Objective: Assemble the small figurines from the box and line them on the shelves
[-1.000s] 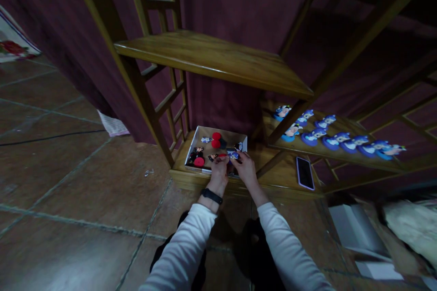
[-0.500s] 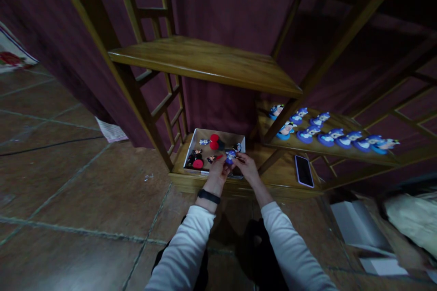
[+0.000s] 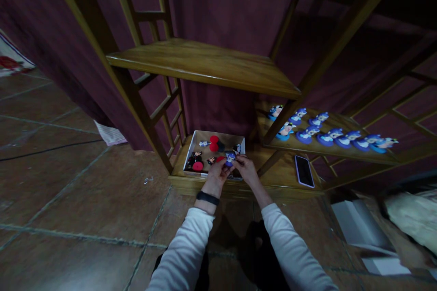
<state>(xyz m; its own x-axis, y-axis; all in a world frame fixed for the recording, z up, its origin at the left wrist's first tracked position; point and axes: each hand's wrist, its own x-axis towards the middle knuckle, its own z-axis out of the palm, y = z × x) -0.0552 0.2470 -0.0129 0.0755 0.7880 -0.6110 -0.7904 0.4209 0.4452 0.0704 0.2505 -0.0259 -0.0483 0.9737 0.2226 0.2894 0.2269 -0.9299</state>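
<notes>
A small purple-blue figurine (image 3: 230, 158) is held between my two hands, over the front edge of a shallow cardboard box (image 3: 223, 135). My left hand (image 3: 217, 175) grips it from the left and below, fingers closed. From the right, the closed fingers of my right hand (image 3: 246, 167) pinch its side. Inside the box lie a red round piece (image 3: 214, 142), a pinkish-red disc (image 3: 197, 166), a small white-and-blue figure (image 3: 204, 143) and several dark little figures. My hands hide the box's front right part.
Several purple and blue figurines on round bases (image 3: 330, 137) stand on the right-hand shelf (image 3: 368, 158). A phone (image 3: 303, 171) lies on the low ledge. Above the box juts a wooden shelf (image 3: 205, 61). Grey-white boxes (image 3: 362, 225) sit on the tiled floor at right.
Both hands stay at nearly the same spot with the figurine between them. The figurine looks slightly turned and more upright. The view has shifted a little.
</notes>
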